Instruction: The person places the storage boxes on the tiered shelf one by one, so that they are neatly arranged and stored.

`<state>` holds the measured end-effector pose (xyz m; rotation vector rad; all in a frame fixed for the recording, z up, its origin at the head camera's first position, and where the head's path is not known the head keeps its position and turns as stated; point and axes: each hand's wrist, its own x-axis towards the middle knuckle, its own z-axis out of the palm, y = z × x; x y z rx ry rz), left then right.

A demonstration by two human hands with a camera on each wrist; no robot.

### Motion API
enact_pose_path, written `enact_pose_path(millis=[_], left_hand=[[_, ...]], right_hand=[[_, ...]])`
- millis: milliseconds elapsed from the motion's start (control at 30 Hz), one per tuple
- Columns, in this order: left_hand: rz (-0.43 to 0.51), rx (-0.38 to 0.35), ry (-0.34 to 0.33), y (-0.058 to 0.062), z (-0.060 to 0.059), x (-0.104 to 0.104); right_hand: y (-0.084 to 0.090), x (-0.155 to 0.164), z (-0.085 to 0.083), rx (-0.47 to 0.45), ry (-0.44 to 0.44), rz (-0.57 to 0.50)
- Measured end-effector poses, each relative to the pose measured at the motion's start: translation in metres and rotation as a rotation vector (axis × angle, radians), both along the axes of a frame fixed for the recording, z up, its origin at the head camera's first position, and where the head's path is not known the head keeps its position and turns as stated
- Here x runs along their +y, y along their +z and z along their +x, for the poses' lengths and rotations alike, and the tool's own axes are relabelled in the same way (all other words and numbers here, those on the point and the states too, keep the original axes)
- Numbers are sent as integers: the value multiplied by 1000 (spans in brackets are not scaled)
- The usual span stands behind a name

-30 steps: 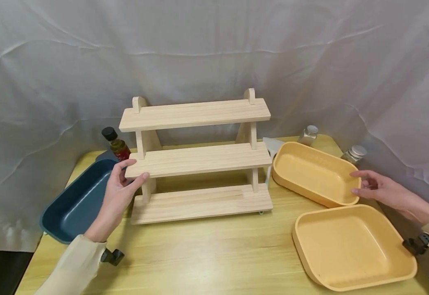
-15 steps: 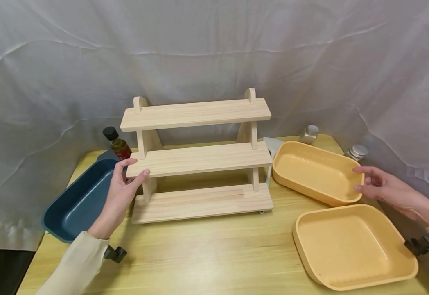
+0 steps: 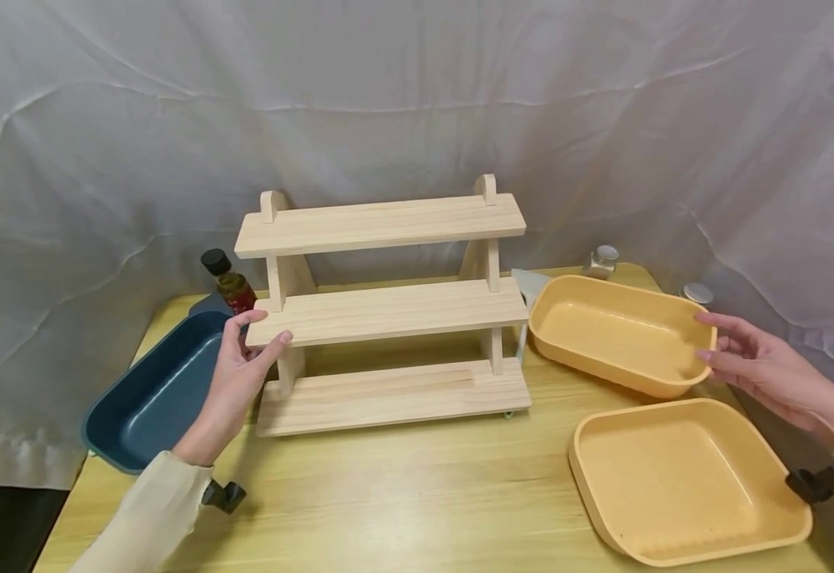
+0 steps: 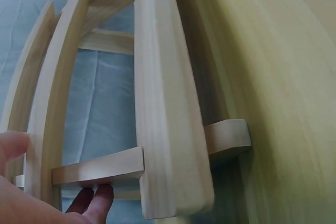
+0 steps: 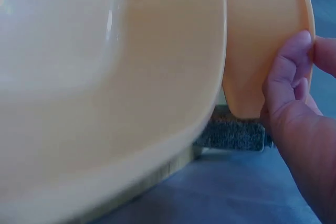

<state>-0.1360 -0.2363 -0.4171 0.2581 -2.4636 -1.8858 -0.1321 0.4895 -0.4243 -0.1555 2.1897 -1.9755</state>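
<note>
A three-tier wooden display shelf [image 3: 388, 312] stands at the back middle of the table. My left hand [image 3: 234, 372] grips the left end of its middle board, thumb at the front edge. In the left wrist view, fingers [image 4: 102, 203] reach in against the shelf's side support. At the right, my right hand [image 3: 778, 378] pinches the right end rim of a shallow yellow tray [image 3: 603, 374]. The right wrist view has the thumb outside that rim and the curled fingers [image 5: 283, 77] inside. A second, wider yellow tray [image 3: 675, 469] lies nearer me. Both trays hold nothing.
A dark blue tray [image 3: 159, 406] lies at the left, with a black-capped bottle [image 3: 234, 290] behind it. One silver-lidded jar [image 3: 602, 261] stands behind the rear yellow tray; another jar's lid [image 3: 697, 293] shows near my right hand. A pale flat piece [image 3: 530, 282] pokes out behind the shelf.
My right hand has moved a little to the right, and the right end of the rear yellow tray has shifted with it, covering more of the nearby jar. The left hand stays on the shelf.
</note>
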Motion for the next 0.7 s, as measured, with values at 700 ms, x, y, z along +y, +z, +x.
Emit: enact_pose_path(millis=[700], left_hand=[[12, -30, -35, 1, -2, -2]], right_hand=[[20, 0, 17, 78, -19, -218]])
